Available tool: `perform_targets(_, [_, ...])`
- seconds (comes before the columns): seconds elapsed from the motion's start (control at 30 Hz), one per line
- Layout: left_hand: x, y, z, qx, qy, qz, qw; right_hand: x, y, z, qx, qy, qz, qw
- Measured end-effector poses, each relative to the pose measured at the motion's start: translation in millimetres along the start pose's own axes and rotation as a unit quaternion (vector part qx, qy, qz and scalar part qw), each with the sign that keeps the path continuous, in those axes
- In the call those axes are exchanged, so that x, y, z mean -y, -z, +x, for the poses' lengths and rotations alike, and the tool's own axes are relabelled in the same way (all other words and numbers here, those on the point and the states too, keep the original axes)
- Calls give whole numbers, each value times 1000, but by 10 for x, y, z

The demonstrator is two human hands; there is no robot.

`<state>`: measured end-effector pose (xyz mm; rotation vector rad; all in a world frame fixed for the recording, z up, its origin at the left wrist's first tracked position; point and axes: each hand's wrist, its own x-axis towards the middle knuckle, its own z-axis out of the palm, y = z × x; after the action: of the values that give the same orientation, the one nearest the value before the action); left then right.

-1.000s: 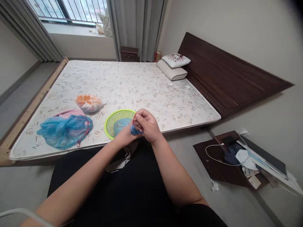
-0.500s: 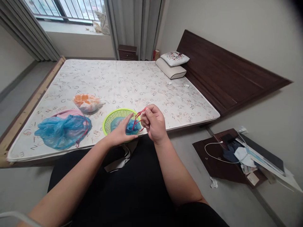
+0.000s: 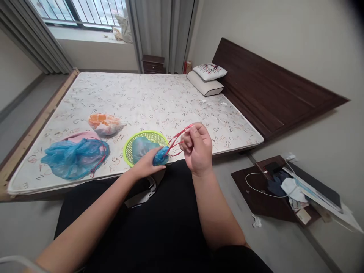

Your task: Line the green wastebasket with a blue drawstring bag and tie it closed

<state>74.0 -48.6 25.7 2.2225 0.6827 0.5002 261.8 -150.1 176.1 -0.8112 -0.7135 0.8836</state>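
Observation:
A blue drawstring plastic bag (image 3: 143, 147) with contents I cannot make out sits in a lime-green plastic basket (image 3: 128, 153) at the mattress edge. Around the bag's gathered neck, my left hand (image 3: 148, 163) is closed, thumb and fingers on either side. My right hand (image 3: 199, 146) pinches the red drawstring (image 3: 179, 133), which runs taut from the bag's mouth. Left of the basket lies another blue plastic bag (image 3: 72, 157) with a red drawstring, partly over a pink cloth (image 3: 85, 135). Behind that is a clear bag with orange and white contents (image 3: 105, 123).
The letter-patterned mattress (image 3: 136, 89) carries two pillows (image 3: 206, 81) and a white cable (image 3: 212, 103) by the dark headboard (image 3: 273, 87). At right, a low brown nightstand (image 3: 253, 189) holds clothes, papers and a cord. Crumpled tissue (image 3: 256, 220) lies on the floor.
My right hand has moved right, drawing the red drawstring out longer and tighter. The bag's neck is now bunched within my left hand and pulled toward the basket's right rim.

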Motion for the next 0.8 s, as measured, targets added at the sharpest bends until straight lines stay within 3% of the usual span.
perform_targets(0.2, [-704, 153, 12, -143, -49, -73, 986, -102, -42, -44, 103, -55, -30, 993])
perform_targets(0.3, [-907, 208, 26, -203, -37, -89, 974, -105, -44, -76, 148, -70, -40, 986])
perform_targets(0.47, [-910, 311, 13, -217, 4, -139, 966, -106, 24, -86, 138, -65, -55, 987])
perform_targets(0.63, [-826, 379, -16, -261, 74, -287, 919, -184, 51, -73, 66, -77, -78, 992])
perform_targets(0.8, [-739, 433, -48, -305, 84, -326, 891, -251, 45, -56, 19, -63, -132, 989])
